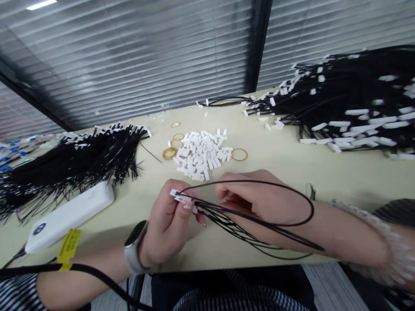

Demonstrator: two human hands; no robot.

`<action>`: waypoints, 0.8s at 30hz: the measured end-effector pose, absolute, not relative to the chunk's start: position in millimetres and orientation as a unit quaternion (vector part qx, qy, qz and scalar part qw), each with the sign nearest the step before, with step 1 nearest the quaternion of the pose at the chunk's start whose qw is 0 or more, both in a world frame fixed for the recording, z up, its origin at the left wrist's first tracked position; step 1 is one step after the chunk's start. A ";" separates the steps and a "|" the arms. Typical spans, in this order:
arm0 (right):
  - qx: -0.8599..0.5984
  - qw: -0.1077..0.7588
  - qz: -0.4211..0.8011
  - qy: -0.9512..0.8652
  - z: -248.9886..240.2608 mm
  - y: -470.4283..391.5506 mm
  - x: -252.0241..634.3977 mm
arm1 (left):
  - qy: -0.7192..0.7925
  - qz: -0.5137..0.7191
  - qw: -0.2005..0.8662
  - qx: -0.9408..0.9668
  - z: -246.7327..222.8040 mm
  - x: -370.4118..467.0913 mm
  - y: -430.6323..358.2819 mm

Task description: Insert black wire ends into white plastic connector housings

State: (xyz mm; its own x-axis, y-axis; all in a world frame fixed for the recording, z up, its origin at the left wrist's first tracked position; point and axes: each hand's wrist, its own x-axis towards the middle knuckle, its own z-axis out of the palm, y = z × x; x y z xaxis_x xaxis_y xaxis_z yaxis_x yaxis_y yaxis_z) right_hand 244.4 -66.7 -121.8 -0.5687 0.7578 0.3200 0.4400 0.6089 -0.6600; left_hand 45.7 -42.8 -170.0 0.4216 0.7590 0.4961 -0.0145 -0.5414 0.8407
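My left hand (171, 224) pinches a small cluster of white plastic connectors (183, 198) between thumb and fingers. Thin black wires (240, 216) run from these connectors to the right, passing in front of my right hand and forearm. One wire bows out in a wide loop. Just right of the connectors, my right hand (253, 194) is closed with its fingers curled; its fingertips are partly hidden, and what they hold, if anything, does not show. Beyond both hands lies a pile of loose white connector housings (204, 153) on the table (275, 151).
Yellow rubber bands (240, 154) lie around the pile. A bundle of black wires (90, 160) and a white power bank (69, 216) are at left. A large heap of wires with white ends (356, 103) covers the back right. A black cable (94, 274) crosses my left forearm.
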 end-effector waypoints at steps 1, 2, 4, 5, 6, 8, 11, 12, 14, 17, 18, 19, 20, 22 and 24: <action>-0.349 0.299 0.246 -0.854 -122.2 -66.6 245.3 | 0.256 0.470 0.404 0.741 -169.7 45.5 -43.0; -0.345 0.292 0.227 -0.863 -122.5 -66.4 246.2 | 0.258 0.468 0.404 0.743 -169.6 45.3 -43.1; -0.340 0.268 0.202 -0.879 -122.7 -65.7 247.3 | 0.251 0.469 0.410 0.741 -169.8 44.8 -43.3; -0.339 0.253 0.201 -0.884 -122.5 -65.2 247.6 | 0.248 0.469 0.413 0.740 -170.0 44.6 -43.5; -0.338 0.243 0.202 -0.887 -122.0 -64.6 247.7 | 0.249 0.470 0.415 0.738 -170.2 44.4 -43.6; -0.339 0.238 0.210 -0.886 -120.3 -63.3 247.1 | 0.256 0.470 0.415 0.736 -170.4 44.1 -44.2; -0.349 0.281 0.238 -0.862 -116.8 -62.6 245.8 | 0.245 0.479 0.429 0.726 -171.2 43.7 -44.6; -0.354 0.292 0.253 -0.851 -115.8 -62.9 245.4 | 0.237 0.482 0.436 0.721 -171.7 43.5 -44.4; -0.360 0.300 0.288 -0.835 -114.9 -64.3 245.0 | 0.226 0.484 0.452 0.715 -173.0 42.8 -43.9; -0.367 0.289 0.310 -0.828 -115.3 -66.8 244.6 | 0.218 0.483 0.457 0.714 -174.9 41.4 -43.2; -0.370 0.281 0.309 -0.830 -115.4 -67.5 244.4 | 0.219 0.482 0.457 0.715 -175.2 41.0 -43.2; -0.369 0.275 0.308 -0.833 -115.3 -68.0 244.0 | 0.220 0.481 0.455 0.717 -175.3 40.6 -43.4; -0.368 0.269 0.305 -0.836 -115.0 -68.3 243.6 | 0.222 0.479 0.451 0.719 -175.1 40.2 -43.7; -0.369 0.258 0.302 -0.840 -114.4 -68.7 242.4 | 0.227 0.482 0.434 0.727 -174.0 39.8 -44.3; -0.358 0.255 0.295 -0.848 -115.1 -68.7 241.1 | 0.230 0.481 0.421 0.734 -172.8 39.6 -44.7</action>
State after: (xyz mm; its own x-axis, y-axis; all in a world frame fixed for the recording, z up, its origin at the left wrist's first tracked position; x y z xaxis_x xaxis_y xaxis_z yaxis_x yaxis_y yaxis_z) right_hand 241.1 -68.7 -115.1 -0.6133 0.7582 0.2212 0.4573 0.5693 -0.6832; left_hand 39.6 -44.7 -172.8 0.4321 0.7419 0.5128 -0.0680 -0.5402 0.8388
